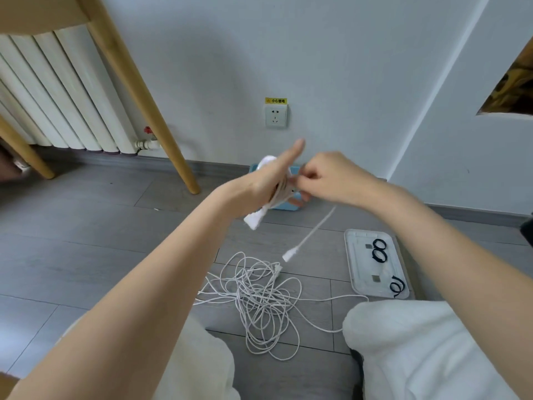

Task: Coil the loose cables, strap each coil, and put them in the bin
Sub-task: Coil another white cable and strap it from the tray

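White cable (281, 189) wound in several turns around the left hand (266, 180), held up in front of the blue bin (284, 204), which hides mostly behind both hands at the foot of the wall. Left fingers straight, thumb up, serving as the form for the coil; a white block, perhaps a plug or adapter, hanging below that palm at (253, 219). Right hand (328, 177) just right of the coil, fingertips pinching the strand where it meets the wraps. From that pinch, free tail running down and toward the viewer, ending in a white connector (290, 254) dangling short of the bin, above the floor. Long axis of the tail thus slanting from the pinch downward, away from the bin, so only a short length looks left to wind on, with the right hand the nearer one to feed it. Nearer the viewer than the bin, a tangled heap of loose white cable (259, 301) on the grey floor, not yet coiled. Right of that heap, and nearer than the bin, a clear tray (356, 272) with black straps (379, 251) lying in it. Above the bin, a wall socket (276, 116).
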`<act>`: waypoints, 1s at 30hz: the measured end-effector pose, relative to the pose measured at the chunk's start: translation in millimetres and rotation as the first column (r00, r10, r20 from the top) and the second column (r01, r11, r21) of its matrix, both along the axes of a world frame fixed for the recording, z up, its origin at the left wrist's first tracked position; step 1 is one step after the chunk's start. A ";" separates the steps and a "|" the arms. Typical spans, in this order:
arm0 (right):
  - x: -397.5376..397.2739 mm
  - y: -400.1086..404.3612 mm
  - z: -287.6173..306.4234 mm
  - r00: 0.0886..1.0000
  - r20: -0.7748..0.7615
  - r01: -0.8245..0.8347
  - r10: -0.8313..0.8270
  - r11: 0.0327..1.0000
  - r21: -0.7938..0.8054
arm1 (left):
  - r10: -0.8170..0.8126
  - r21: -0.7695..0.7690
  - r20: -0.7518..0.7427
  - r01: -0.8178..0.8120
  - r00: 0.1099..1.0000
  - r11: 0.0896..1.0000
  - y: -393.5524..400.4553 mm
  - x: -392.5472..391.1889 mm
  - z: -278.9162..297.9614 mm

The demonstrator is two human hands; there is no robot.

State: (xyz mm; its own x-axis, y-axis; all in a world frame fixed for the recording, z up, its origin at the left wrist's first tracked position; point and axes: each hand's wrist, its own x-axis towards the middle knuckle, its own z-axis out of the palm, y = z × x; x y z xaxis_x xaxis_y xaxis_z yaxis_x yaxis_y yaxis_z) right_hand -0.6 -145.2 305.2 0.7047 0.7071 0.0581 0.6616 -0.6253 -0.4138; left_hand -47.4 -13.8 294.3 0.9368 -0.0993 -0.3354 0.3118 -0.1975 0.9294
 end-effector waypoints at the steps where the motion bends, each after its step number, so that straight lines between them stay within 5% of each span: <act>1: 4.7 -4.4 4.5 0.999 0.039 0.033 -0.036 0.998 0.060 | -0.075 0.032 -0.065 0.077 0.995 0.997 -1.2 -2.5 -3.5; 3: 12.7 -13.6 13.2 0.986 0.087 0.119 -0.142 0.965 0.232 | -0.208 -0.089 -0.186 0.195 0.960 0.977 -1.1 -4.8 -6.0; 5: 19.9 -19.7 16.1 0.967 0.040 0.218 -0.252 0.897 0.384 | -0.313 -0.294 -0.142 0.262 0.939 0.919 -0.2 -3.9 -0.7; 8: 20.2 -16.0 7.7 0.914 -0.287 0.392 -0.286 0.801 0.452 | -0.368 -0.587 0.045 0.323 0.929 0.743 -4.3 -4.7 16.9; 11: 12.1 -8.3 -11.8 0.787 -0.579 0.474 -0.213 0.808 0.349 | -0.259 -0.754 0.112 0.252 0.959 0.606 -6.1 -4.0 27.0; 15: 4.8 -13.7 -22.8 0.878 -0.419 0.296 -0.231 0.950 0.096 | 0.116 -0.878 0.100 0.032 0.988 0.478 -3.2 2.9 25.3; 19: -6.4 -10.9 -14.4 0.986 -0.157 0.056 -0.051 0.998 0.027 | 0.338 -0.601 -0.020 -0.282 0.941 0.748 -1.6 16.6 15.5; 22: -2.5 -12.2 -3.1 1.000 -0.015 -0.027 0.027 0.999 -0.019 | 0.052 -0.221 0.027 -0.045 0.998 0.974 -10.7 16.6 0.3; 24: 1.0 -18.2 5.2 0.999 -0.034 0.010 -0.008 0.998 0.063 | -0.134 -0.066 0.049 0.137 0.990 0.988 -16.7 14.7 -2.8; 27: 2.1 -24.6 14.9 0.998 -0.062 0.017 -0.006 0.981 0.191 | -0.239 -0.153 0.021 0.240 0.971 0.959 -18.8 13.4 3.6; 30: -0.2 -28.5 18.5 0.964 -0.242 -0.072 0.109 0.985 0.156 | -0.306 -0.135 -0.010 0.302 0.952 0.944 -11.7 13.0 6.2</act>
State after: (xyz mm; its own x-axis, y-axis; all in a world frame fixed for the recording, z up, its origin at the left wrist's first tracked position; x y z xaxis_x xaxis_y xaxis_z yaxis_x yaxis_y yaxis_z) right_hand -0.7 -173.7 323.7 0.6429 0.7659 -0.0046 0.5773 -0.4885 -0.6543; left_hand -34.4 -25.5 300.5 0.8447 -0.4224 -0.3286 0.2848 -0.1650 0.9443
